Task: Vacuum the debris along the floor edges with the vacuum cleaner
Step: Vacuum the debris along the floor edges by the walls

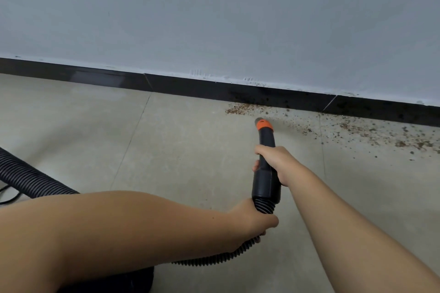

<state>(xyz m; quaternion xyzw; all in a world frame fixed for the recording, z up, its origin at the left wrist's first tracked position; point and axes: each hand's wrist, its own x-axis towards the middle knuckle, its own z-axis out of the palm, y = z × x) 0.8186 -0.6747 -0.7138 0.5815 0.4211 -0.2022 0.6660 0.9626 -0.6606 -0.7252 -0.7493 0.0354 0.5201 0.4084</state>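
The right hand [273,162] curls round the black nozzle [266,150] and the left hand [253,220] grips the ribbed hose [214,260] just behind it — orange tip [263,124] at the brown debris [352,129] along the skirting [214,89], no readable writing on the tool.

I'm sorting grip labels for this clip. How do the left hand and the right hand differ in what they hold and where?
The right hand grips the rigid black nozzle tube, nearer the orange tip; the left hand grips the ribbed hose just behind that tube. The right hand is farther forward, toward the debris at the baseboard; the left sits closer to the person. Both are curled round the vacuum's line.
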